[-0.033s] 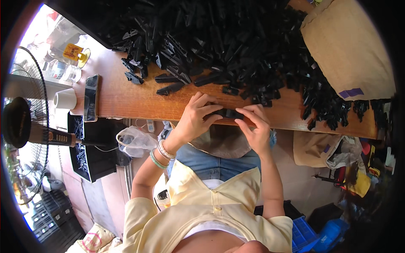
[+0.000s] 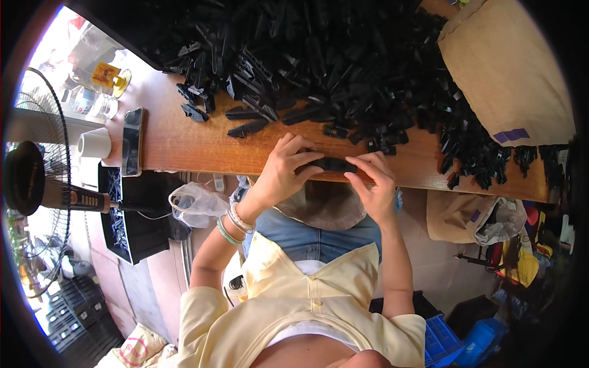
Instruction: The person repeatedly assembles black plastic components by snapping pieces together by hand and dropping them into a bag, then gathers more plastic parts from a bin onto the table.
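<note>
Between my hands, just over the table's front edge, a small dark plastic part [image 2: 334, 164] is held level by its two ends. My left hand [image 2: 291, 164] pinches the left end with thumb and fingers; bracelets circle that wrist. The right end sits in the pinch of my right hand [image 2: 373, 179], whose fingertips cover it. Detail on the part is too dark to make out. Beyond my hands spreads a big heap of black plastic parts [image 2: 294, 67], with a few loose long pieces [image 2: 248, 128] at its near side.
The wooden table [image 2: 184, 147] bears a phone [image 2: 132, 142] and a white paper roll [image 2: 94, 144] at its left. A fan [image 2: 37, 178] stands far left, beside a black bin [image 2: 144, 230] below the table. One brown sack [image 2: 509, 67] lies back right; another sack [image 2: 454, 218] is lower.
My right hand has shifted very slightly to the right, and more of the dark part shows between the hands. My left hand stays in place.
</note>
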Tool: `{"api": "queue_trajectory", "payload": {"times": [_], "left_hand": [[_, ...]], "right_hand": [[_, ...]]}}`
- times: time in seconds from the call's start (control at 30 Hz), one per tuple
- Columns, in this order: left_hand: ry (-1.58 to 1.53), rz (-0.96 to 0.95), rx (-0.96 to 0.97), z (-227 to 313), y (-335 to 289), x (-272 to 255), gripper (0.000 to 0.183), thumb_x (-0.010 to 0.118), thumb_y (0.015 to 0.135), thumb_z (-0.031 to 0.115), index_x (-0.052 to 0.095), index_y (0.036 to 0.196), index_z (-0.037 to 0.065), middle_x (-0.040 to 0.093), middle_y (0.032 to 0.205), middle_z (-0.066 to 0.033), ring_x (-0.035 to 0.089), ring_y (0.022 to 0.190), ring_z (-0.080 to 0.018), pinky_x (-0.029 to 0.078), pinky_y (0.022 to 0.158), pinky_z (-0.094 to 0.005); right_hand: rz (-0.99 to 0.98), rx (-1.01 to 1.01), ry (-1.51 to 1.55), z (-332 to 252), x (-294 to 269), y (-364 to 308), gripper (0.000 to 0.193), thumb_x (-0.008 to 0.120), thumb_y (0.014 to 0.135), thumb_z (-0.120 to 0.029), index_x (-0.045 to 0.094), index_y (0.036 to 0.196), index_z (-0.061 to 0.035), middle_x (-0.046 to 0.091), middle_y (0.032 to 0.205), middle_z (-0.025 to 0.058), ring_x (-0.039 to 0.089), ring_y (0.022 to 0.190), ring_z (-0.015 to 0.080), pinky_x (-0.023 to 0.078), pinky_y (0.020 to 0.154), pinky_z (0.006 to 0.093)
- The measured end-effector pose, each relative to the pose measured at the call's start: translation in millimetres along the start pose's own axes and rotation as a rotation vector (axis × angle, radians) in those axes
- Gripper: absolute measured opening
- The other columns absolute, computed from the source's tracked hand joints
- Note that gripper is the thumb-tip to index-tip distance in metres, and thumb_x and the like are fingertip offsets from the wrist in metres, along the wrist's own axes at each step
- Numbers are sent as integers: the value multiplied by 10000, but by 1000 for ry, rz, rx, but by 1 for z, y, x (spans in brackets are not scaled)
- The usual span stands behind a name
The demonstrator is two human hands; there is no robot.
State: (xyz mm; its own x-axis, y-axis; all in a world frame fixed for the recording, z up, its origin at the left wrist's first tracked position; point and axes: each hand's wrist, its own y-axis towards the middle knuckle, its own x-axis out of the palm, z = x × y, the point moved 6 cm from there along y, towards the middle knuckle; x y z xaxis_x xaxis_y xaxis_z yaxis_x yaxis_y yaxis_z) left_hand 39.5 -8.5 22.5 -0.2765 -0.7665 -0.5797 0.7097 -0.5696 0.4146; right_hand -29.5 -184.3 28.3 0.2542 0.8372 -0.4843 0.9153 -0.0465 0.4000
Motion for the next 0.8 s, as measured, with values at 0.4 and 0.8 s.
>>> {"api": "queue_trajectory", "payload": {"times": [0.4, 0.8], "left_hand": [[-43, -39, 32, 2, 2, 9, 281, 778, 686, 46, 723, 956, -11, 605, 904, -82, 544, 850, -279, 479, 775, -379], [231, 187, 63, -7, 36, -26, 393, 765, 763, 126, 627, 1094, -36, 601, 1004, -111, 618, 881, -295, 524, 753, -369]], "right_hand": [[-76, 5, -65, 8, 0, 4, 276, 774, 726, -45, 727, 997, -33, 631, 921, 26, 544, 875, 222, 408, 783, 354], [48, -28, -232, -4, -6, 6, 261, 760, 753, -63, 713, 1010, -76, 601, 987, 19, 545, 853, 221, 377, 797, 394]]}}
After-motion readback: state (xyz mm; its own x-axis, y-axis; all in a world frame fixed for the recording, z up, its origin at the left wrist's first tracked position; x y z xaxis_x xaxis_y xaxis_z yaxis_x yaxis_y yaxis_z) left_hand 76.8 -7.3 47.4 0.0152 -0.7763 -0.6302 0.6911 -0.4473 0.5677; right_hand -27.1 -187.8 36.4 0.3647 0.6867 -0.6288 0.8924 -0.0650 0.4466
